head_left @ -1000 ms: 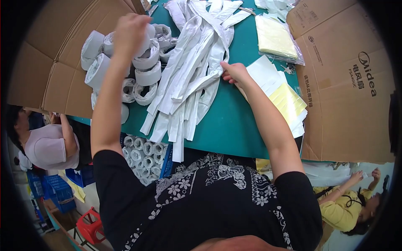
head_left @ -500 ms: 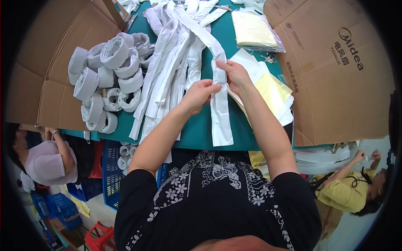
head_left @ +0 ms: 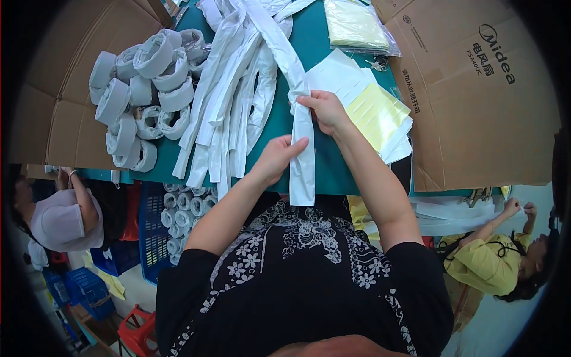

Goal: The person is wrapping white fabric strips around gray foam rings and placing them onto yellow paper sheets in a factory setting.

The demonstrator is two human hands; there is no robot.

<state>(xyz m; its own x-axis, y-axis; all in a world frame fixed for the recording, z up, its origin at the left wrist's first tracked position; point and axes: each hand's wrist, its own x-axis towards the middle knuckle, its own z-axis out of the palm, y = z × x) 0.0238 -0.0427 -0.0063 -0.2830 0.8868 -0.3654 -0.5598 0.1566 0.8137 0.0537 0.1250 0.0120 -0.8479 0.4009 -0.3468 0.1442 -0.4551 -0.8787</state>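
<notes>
A long white paper-wrapped strip (head_left: 302, 172) runs from the far side of the table toward me, its near end reaching the front edge. My left hand (head_left: 275, 159) pinches its near part between thumb and fingers. A little farther up, my right hand (head_left: 326, 112) grips the same strip, thumb across its face. Whatever lies inside the wrapping is hidden. To the left of the strip, more long white wrapped strips (head_left: 229, 119) lie loosely side by side. Beyond them, several white coiled rolls (head_left: 113, 101) are piled up.
Cardboard flaps (head_left: 470, 131) border the green table (head_left: 324, 172) on both sides. White and yellow sheets (head_left: 375, 113) and a bagged yellow stack (head_left: 355, 27) lie right. Below left stands a blue basket (head_left: 151, 238) of rolls. People sit at left (head_left: 59, 217) and right (head_left: 493, 262).
The strip's held part has come nearer to me, and my left hand has slid lower along it. The whole view has shifted slightly, showing more of the blue basket.
</notes>
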